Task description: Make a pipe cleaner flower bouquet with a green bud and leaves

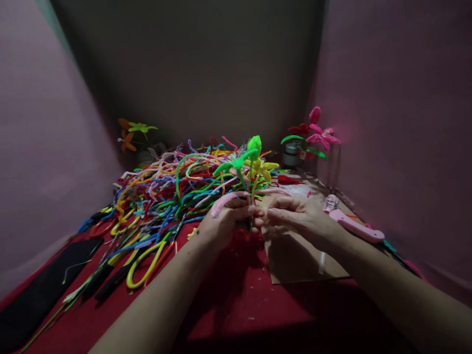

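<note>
My left hand [225,221] is closed round the stems of a small pipe-cleaner flower bunch [250,164] with green leaves, a green bud and a yellow bloom, held upright above the red table [236,305]. A pink pipe cleaner [224,200] lies over the left hand's fingers. My right hand [298,216] meets the left at the stems, its fingers pinched together against them. Both hands hover over the edge of a brown cardboard sheet [295,260].
A big heap of coloured pipe cleaners [162,191] fills the table's left and middle. A pink tool [354,226] lies at the right. Pink pipe-cleaner flowers [319,132] in a small jar stand back right, orange and green ones [132,132] back left. Pink walls close in both sides.
</note>
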Tool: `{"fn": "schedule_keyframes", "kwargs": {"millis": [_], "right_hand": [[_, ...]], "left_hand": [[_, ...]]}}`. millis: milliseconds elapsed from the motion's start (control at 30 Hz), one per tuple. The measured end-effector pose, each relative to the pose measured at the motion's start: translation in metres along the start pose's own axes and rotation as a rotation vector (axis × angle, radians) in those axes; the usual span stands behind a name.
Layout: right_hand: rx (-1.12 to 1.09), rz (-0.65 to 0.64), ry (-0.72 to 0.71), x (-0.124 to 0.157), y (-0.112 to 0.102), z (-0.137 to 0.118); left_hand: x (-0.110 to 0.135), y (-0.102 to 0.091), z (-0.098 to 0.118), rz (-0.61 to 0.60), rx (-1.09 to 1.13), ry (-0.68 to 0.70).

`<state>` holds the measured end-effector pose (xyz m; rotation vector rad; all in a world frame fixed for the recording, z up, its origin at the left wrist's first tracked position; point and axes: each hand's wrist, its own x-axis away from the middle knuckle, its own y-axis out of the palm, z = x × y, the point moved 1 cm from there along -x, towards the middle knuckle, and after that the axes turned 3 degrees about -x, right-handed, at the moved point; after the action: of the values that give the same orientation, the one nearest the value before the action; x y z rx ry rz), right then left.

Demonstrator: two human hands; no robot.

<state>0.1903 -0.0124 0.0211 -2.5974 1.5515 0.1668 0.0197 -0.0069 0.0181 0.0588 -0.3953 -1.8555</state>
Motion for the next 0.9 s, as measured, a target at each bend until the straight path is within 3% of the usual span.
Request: {"fn": "schedule_keyframes", "kwargs": {"millis": [200,633,900], "right_hand": [[-0.043,-0.091,0.011,-0.003,0.01,-0.012],[-0.064,0.067,-0.041,-0.006,0.016,0.002],[0.036,0.126,-0.095,-0.007,0.012,0.009]], "left_hand": [[-0.004,-0.002,-0.01,-0.041,-0.093,0.112],[-0.002,0.001,-0.006,-0.124,-0.155,0.01],[-0.001,0.002,-0.006,-0.131,-0.223,0.0]]}}
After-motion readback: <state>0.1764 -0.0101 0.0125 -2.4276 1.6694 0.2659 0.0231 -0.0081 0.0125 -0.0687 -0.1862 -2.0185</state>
